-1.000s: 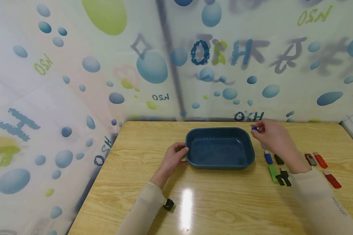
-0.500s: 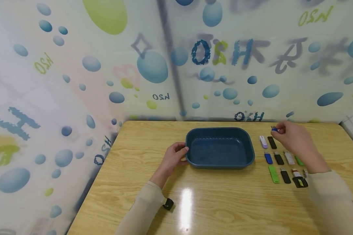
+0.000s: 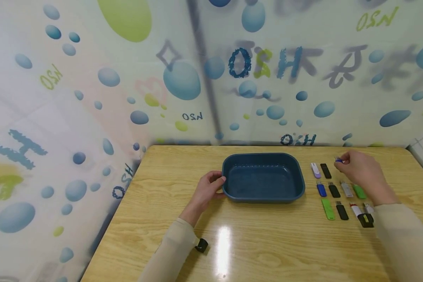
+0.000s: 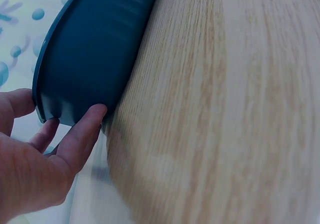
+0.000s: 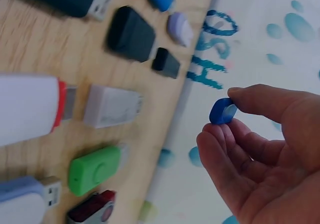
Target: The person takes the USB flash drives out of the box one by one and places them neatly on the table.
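Observation:
A dark blue rectangular tray (image 3: pixel 264 182) sits on the wooden table, with nothing inside it. At its left end my left hand (image 3: pixel 208 192) holds the rim, thumb on the edge and fingers against the outer wall (image 4: pixel 85 54). My right hand (image 3: pixel 364 172) pinches a small blue USB stick (image 5: pixel 221 111) between thumb and fingertips, above the table's far right part. Closest to that hand on the table are a black USB stick (image 3: pixel 326 171) and a white and lilac one (image 3: pixel 315 170). Most of the held stick is hidden by the fingers.
Several more USB sticks lie in rows right of the tray, among them a blue one (image 3: pixel 321 190), a white one (image 3: pixel 346 189) and two green ones (image 3: pixel 328 209). My right forearm covers part of the table. A patterned wall sheet (image 3: pixel 253 98) stands behind the table.
My right hand has moved right, away from the tray, then a little nearer, still pinching the blue USB stick. More sticks show where it was. My left hand stays on the tray.

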{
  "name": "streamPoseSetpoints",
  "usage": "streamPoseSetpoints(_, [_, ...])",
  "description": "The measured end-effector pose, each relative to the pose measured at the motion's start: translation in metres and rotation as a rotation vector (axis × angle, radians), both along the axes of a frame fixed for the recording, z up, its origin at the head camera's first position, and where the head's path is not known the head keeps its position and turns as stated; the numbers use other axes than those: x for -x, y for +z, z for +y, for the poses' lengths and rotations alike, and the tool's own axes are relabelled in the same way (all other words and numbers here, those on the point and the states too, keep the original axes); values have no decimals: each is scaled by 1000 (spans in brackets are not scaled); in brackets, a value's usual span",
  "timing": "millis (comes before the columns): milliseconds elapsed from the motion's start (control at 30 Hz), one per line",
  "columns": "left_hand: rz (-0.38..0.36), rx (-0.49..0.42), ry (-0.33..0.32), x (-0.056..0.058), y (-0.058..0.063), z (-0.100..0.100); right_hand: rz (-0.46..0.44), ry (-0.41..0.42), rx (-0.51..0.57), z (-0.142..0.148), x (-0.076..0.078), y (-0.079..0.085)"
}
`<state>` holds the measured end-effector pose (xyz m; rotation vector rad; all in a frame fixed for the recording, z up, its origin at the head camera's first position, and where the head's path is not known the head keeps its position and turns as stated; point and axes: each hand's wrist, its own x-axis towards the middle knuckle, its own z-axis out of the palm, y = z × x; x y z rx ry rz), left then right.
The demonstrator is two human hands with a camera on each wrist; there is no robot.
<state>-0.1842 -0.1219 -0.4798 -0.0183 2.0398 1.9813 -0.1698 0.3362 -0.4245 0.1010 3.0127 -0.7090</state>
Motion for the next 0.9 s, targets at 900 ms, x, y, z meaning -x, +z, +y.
streamPoseSetpoints(900, [-7, 12, -20, -1, 2, 1, -140, 18, -61, 6, 19, -30])
